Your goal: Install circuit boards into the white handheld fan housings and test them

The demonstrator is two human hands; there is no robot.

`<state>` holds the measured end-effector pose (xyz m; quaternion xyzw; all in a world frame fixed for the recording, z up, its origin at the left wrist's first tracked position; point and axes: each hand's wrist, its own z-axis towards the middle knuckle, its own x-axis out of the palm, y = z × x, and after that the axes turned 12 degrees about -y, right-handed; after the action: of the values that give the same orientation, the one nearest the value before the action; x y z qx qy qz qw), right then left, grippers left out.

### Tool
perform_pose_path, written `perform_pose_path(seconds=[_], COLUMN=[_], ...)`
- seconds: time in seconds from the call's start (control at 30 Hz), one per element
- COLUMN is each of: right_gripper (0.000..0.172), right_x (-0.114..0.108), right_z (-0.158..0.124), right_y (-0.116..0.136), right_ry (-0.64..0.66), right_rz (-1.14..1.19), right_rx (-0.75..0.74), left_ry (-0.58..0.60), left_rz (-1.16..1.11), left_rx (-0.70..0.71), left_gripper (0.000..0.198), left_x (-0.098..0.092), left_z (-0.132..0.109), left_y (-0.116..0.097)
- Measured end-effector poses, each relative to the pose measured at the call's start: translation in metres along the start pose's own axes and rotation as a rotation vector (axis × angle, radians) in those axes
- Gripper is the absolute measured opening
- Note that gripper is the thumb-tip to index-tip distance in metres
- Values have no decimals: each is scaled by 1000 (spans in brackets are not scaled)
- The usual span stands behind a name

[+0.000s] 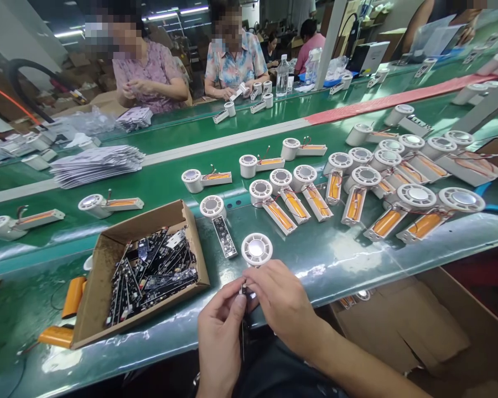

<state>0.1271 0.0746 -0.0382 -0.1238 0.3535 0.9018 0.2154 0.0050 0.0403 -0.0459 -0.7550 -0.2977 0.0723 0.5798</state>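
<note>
My left hand (224, 326) pinches a narrow dark circuit board (244, 331) upright at the table's front edge. Against the board's top end, the fingers of my right hand (280, 296) are pressed together on a small part too hidden to name. Just beyond my fingers is a white round fan-like unit (257, 250) with a shiny centre; its lower part is hidden by my hands. Left of it lies a similar unit (212, 207) with a black circuit board (224, 236) in its handle. A cardboard box (139, 329) of black circuit boards (149, 276) stands to the left.
Several white units with orange batteries (280, 214) cover the table to the right. More stand along the green belt (161, 190). Orange batteries (73, 297) lie left of the box. A paper stack (95, 165) is farther back. People sit across the line. An open carton (398, 320) is below right.
</note>
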Motion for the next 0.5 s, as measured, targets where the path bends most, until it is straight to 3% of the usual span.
perform_pose_path(seconds=[0.17,0.3,0.5], right_gripper=[28,28,27], right_x=[-31,-56,-52], right_z=[6,2,-2], right_y=[-15,-24,-10], right_ry=[2,165,362], right_rz=[98,108,141], right_rx=[96,101,37], left_ry=[22,16,18], left_rz=[-40,-24,10], left_rx=[-136,-153,-136], left_gripper=[30,31,32], left_x=[-3,-4,-2], left_z=[4,6,4], left_y=[-7,-9,-8])
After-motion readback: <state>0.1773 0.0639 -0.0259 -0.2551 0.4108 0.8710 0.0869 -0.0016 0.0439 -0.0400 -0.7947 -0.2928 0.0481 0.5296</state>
